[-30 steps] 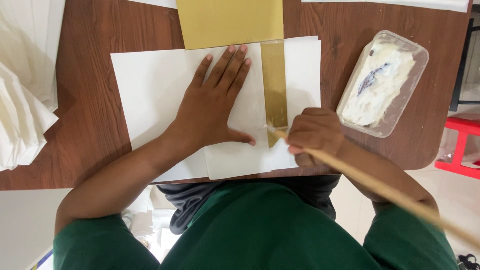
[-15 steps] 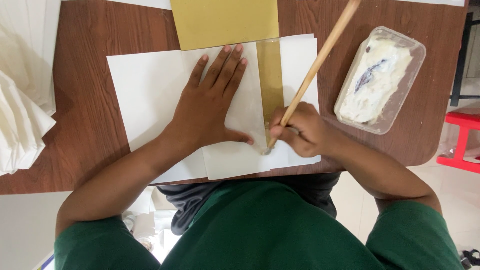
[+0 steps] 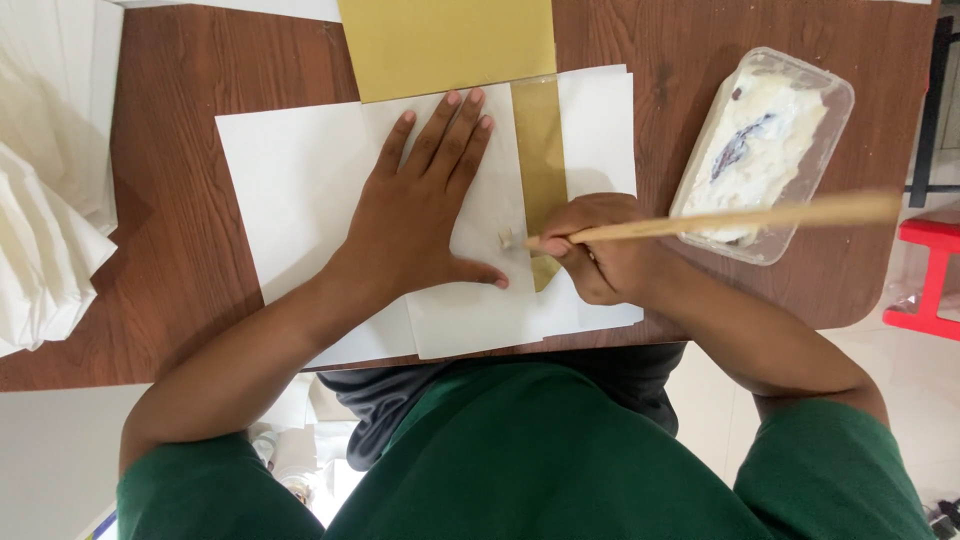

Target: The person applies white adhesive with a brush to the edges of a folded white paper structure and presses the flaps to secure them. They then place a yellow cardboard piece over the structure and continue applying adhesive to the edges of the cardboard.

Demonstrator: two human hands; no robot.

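Left hand (image 3: 420, 215) splayed flat pinning thin, floppy white paper (image 3: 300, 180); right hand (image 3: 600, 250) fingers pinch light wooden-handled glue brush (image 3: 700, 222) near bristles.

Left hand (image 3: 425, 215) flat on white paper (image 3: 290, 190); right hand (image 3: 600, 245) grips a brush (image 3: 720, 222) over the gold strip (image 3: 540, 150).

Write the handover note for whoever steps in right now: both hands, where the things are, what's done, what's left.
Left hand: flat, fingers spread, pressing the white sheets on the wooden table.
Right hand: grip shut on a wooden-handled brush, bristle tip on the white paper just left of the gold strip.
Paste tub: at right, open, with white paste inside.
Larger gold sheet: at the top edge. Folded white paper stack: far left.
Done: strip lies on the sheets.
Left: pasting looks under way at the strip's lower end; coverage cannot be judged.
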